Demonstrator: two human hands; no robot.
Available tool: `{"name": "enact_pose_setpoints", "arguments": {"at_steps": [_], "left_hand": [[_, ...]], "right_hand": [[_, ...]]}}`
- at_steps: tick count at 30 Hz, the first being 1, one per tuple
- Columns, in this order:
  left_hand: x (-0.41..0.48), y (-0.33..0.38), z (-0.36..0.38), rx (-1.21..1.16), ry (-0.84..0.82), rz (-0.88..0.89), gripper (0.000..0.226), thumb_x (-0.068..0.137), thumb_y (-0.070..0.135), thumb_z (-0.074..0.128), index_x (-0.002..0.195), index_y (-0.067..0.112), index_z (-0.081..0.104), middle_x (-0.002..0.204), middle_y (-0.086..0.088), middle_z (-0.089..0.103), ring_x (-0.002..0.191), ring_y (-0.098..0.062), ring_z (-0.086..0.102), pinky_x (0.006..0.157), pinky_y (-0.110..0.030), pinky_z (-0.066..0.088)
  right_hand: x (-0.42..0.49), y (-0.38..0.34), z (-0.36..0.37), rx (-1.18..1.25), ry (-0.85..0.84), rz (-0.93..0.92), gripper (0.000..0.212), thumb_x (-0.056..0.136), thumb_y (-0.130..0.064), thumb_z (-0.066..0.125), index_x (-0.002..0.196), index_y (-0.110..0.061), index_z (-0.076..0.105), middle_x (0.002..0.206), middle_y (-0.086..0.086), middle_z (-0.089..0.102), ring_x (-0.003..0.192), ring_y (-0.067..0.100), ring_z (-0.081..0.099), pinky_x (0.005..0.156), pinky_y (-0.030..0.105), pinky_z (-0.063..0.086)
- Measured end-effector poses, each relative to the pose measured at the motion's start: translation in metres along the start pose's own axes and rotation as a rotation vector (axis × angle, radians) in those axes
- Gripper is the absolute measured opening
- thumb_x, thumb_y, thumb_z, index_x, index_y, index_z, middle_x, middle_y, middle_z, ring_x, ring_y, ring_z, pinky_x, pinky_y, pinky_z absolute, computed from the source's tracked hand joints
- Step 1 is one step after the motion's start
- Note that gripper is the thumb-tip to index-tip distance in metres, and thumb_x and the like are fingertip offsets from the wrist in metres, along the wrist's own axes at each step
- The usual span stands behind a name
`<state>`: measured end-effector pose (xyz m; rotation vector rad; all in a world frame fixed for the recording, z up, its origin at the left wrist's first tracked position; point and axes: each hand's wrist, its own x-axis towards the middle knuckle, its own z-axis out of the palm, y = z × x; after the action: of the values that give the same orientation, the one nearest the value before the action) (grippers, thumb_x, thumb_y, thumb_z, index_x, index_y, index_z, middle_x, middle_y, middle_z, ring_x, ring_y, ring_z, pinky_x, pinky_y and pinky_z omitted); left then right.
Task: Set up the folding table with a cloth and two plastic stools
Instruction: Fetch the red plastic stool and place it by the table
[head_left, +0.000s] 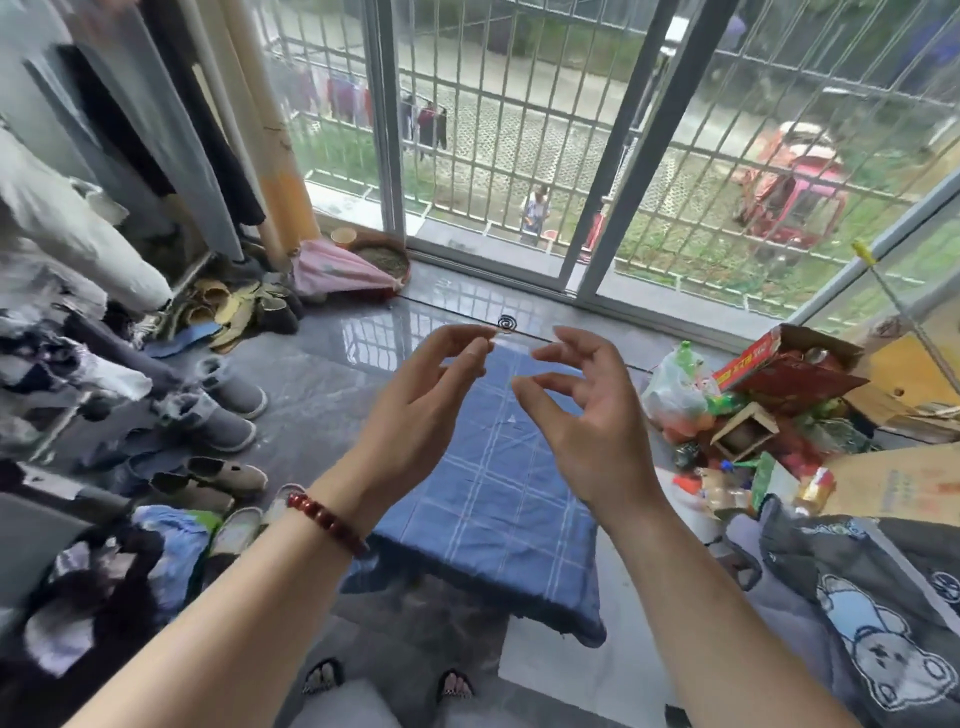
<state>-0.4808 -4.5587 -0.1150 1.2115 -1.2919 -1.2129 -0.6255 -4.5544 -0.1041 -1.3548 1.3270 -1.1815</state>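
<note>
Because the blue checked cloth (498, 493) is hanging unevenly at its near corner, we are judging that a careless tug could drag it off the desk it is hiding. It is lying below our hands and reaching beyond them. Our left hand (415, 410) and right hand (587, 421) are hovering above it, fingers loosely curled, holding nothing. Shoes (218, 483) are crowding the floor left of the hands, boxes (779, 384) right; no stools are showing.

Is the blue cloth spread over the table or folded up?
Spread. The cloth lies flat in one layer, its check pattern running unbroken from far edge to near edge, with the near edge and corner hanging down.
</note>
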Motion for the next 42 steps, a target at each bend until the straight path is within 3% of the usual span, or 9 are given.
{"name": "enact_pose_setpoints", "arguments": {"at_steps": [4, 7, 11, 16, 25, 31, 34, 39, 42], "left_hand": [[-0.012, -0.013, -0.005, 0.002, 0.118, 0.002, 0.045, 0.072, 0.055, 0.061, 0.111, 0.033, 0.058, 0.116, 0.009, 0.064, 0.107, -0.008, 0.062, 0.093, -0.034, 0.049], [-0.026, -0.017, -0.012, -0.026, 0.205, -0.004, 0.048, 0.068, 0.053, 0.066, 0.111, 0.034, 0.058, 0.116, 0.009, 0.064, 0.107, -0.009, 0.062, 0.096, -0.038, 0.049], [-0.047, -0.018, -0.034, -0.035, 0.319, -0.017, 0.048, 0.069, 0.052, 0.066, 0.112, 0.032, 0.058, 0.115, 0.009, 0.064, 0.107, -0.008, 0.061, 0.096, -0.035, 0.048], [-0.079, -0.016, -0.075, -0.011, 0.451, -0.018, 0.040, 0.079, 0.043, 0.067, 0.114, 0.028, 0.057, 0.115, 0.008, 0.063, 0.105, -0.004, 0.062, 0.085, -0.020, 0.049], [-0.165, -0.017, -0.165, -0.029, 0.730, 0.015, 0.044, 0.075, 0.047, 0.067, 0.112, 0.023, 0.059, 0.114, 0.002, 0.064, 0.104, -0.010, 0.063, 0.084, -0.026, 0.052], [-0.250, -0.020, -0.218, -0.088, 0.930, 0.013, 0.027, 0.078, 0.035, 0.065, 0.103, 0.027, 0.061, 0.103, 0.007, 0.066, 0.095, -0.004, 0.064, 0.074, -0.016, 0.050], [-0.300, -0.022, -0.243, -0.078, 1.067, -0.003, 0.026, 0.078, 0.031, 0.062, 0.103, 0.024, 0.061, 0.106, 0.004, 0.065, 0.094, -0.007, 0.063, 0.071, -0.015, 0.048], [-0.398, -0.022, -0.290, -0.017, 1.274, -0.057, 0.020, 0.091, 0.019, 0.061, 0.111, 0.017, 0.060, 0.111, 0.003, 0.065, 0.101, -0.004, 0.062, 0.080, -0.012, 0.049], [-0.453, -0.022, -0.313, 0.039, 1.401, -0.084, 0.023, 0.091, 0.021, 0.057, 0.113, 0.017, 0.060, 0.111, 0.011, 0.064, 0.101, 0.002, 0.060, 0.085, -0.009, 0.046]], "right_hand": [[0.002, 0.004, 0.007, 0.029, -0.106, -0.018, 0.048, 0.081, -0.018, 0.072, 0.117, -0.030, 0.044, 0.112, -0.005, 0.058, 0.096, 0.009, 0.063, 0.074, 0.014, 0.051], [0.001, 0.006, 0.020, 0.032, -0.189, -0.024, 0.040, 0.081, -0.018, 0.072, 0.113, -0.024, 0.050, 0.110, -0.005, 0.060, 0.095, 0.007, 0.062, 0.071, 0.012, 0.050], [-0.003, 0.006, 0.050, 0.044, -0.321, -0.041, 0.027, 0.081, -0.016, 0.072, 0.102, -0.022, 0.057, 0.106, -0.003, 0.064, 0.092, 0.006, 0.063, 0.070, 0.014, 0.051], [-0.013, -0.001, 0.098, 0.043, -0.486, -0.079, 0.023, 0.081, -0.015, 0.072, 0.094, -0.027, 0.059, 0.103, -0.010, 0.065, 0.092, 0.006, 0.063, 0.070, 0.018, 0.051], [-0.074, -0.031, 0.209, 0.089, -0.777, -0.133, 0.019, 0.081, -0.012, 0.072, 0.091, -0.025, 0.062, 0.096, -0.009, 0.067, 0.087, 0.002, 0.064, 0.064, 0.014, 0.050], [-0.141, -0.045, 0.284, 0.099, -0.968, -0.170, 0.017, 0.082, -0.008, 0.071, 0.090, -0.020, 0.063, 0.089, -0.009, 0.069, 0.083, 0.003, 0.065, 0.069, 0.014, 0.051], [-0.183, -0.049, 0.326, 0.100, -1.085, -0.206, 0.014, 0.082, -0.008, 0.071, 0.092, -0.015, 0.065, 0.091, -0.001, 0.070, 0.085, 0.013, 0.067, 0.072, 0.020, 0.054], [-0.268, -0.062, 0.403, 0.109, -1.261, -0.223, 0.012, 0.081, -0.017, 0.072, 0.091, -0.021, 0.066, 0.085, 0.006, 0.071, 0.078, 0.033, 0.065, 0.069, 0.043, 0.053], [-0.317, -0.073, 0.439, 0.092, -1.380, -0.203, 0.019, 0.072, -0.039, 0.071, 0.089, -0.031, 0.066, 0.085, 0.000, 0.071, 0.078, 0.025, 0.068, 0.062, 0.029, 0.050]]}}
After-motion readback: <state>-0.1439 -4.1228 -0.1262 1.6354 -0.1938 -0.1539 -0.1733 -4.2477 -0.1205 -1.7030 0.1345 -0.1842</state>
